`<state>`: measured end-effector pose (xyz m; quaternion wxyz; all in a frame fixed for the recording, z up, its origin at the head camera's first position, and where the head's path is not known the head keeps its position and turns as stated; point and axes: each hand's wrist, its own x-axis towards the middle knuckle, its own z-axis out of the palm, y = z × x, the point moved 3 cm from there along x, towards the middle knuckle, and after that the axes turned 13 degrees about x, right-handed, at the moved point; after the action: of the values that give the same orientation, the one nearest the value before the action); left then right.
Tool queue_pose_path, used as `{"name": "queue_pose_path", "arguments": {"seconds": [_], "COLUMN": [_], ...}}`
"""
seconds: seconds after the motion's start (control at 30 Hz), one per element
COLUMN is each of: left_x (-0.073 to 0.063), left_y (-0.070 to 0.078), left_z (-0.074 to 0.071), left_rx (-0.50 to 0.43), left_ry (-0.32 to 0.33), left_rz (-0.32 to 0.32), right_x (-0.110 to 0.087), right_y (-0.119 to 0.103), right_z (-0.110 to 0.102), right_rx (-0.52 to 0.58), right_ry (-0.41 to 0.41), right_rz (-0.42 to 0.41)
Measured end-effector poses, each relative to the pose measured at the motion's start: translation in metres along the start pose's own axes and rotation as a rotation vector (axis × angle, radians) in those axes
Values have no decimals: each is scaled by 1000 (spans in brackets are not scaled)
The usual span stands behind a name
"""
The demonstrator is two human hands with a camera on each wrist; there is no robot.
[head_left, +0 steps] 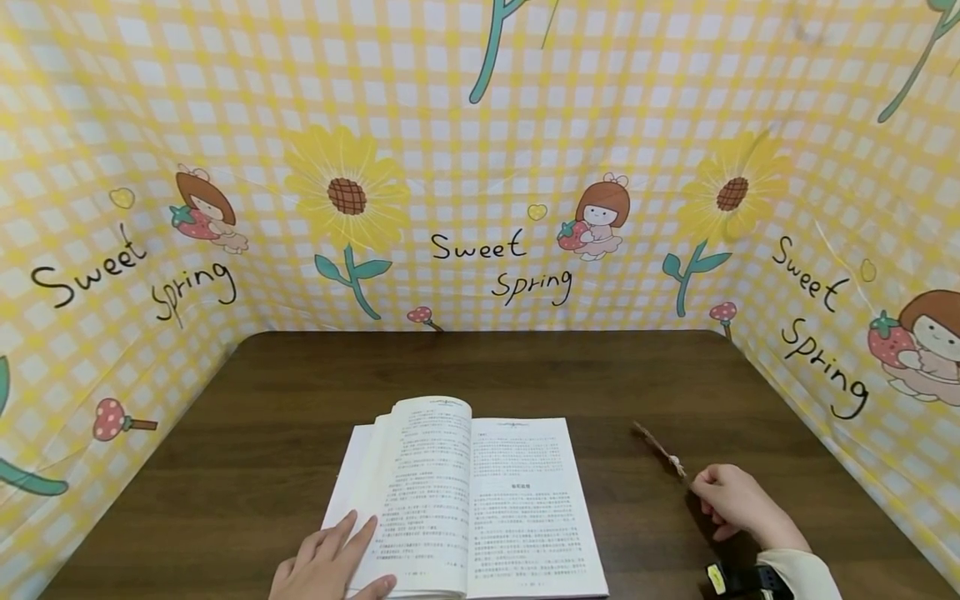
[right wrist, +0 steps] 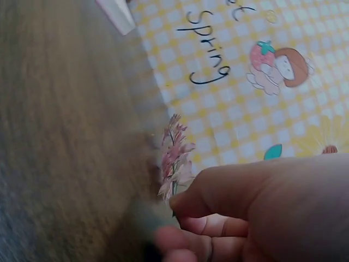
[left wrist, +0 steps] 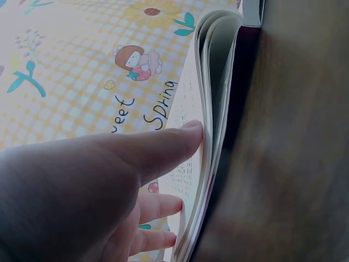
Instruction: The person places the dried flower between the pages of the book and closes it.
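Observation:
An open book [head_left: 525, 500] with printed pages lies on the table, its left-hand pages bowed up near the spine. My left hand [head_left: 326, 560] rests on the lower left pages with fingers spread. In the left wrist view the thumb [left wrist: 182, 141] lies along the page edges. Right of the book, my right hand [head_left: 738, 504] pinches the lower end of a thin dried flower sprig [head_left: 660, 450] between thumb and forefinger. Small pinkish blossoms on the sprig [right wrist: 175, 155] show in the right wrist view; its held end is hidden by the fingers.
The dark wood table [head_left: 480, 367] is walled on three sides by a yellow checked cloth [head_left: 480, 167] printed with sunflowers and lettering. A black band with a yellow-edged device [head_left: 738, 579] sits at the right wrist, below a pale sleeve [head_left: 798, 575].

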<state>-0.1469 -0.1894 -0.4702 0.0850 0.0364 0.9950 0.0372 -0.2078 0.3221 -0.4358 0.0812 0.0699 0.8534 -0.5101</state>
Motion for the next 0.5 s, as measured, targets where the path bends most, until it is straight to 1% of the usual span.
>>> {"name": "queue_pose_path", "arguments": {"seconds": [0.1, 0.2, 0.3, 0.33, 0.37, 0.43, 0.5], "left_x": [0, -1, -1, -1, -1, -2, -2], "left_y": [0, 0, 0, 0, 0, 0, 0], "left_z": [0, -1, -1, -2, -2, -2, -2], "left_rx": [0, -5, -9, -8, -7, -8, -10], "left_ry": [9, 21, 30, 30, 31, 32, 34], "left_rz": [4, 4, 5, 4, 5, 6, 8], "right_x": [0, 1, 2, 3, 3, 3, 3], "right_y": [2, 4, 7, 8, 9, 10, 12], "right_z": [-3, -7, -10, -11, -12, -13, -12], "right_rx": [112, 223, 289, 304, 313, 321, 317], "right_ry": [-20, -62, -109, -113, -115, -92, -51], "right_rz": [-2, -9, -18, -15, -15, -9, 10]}}
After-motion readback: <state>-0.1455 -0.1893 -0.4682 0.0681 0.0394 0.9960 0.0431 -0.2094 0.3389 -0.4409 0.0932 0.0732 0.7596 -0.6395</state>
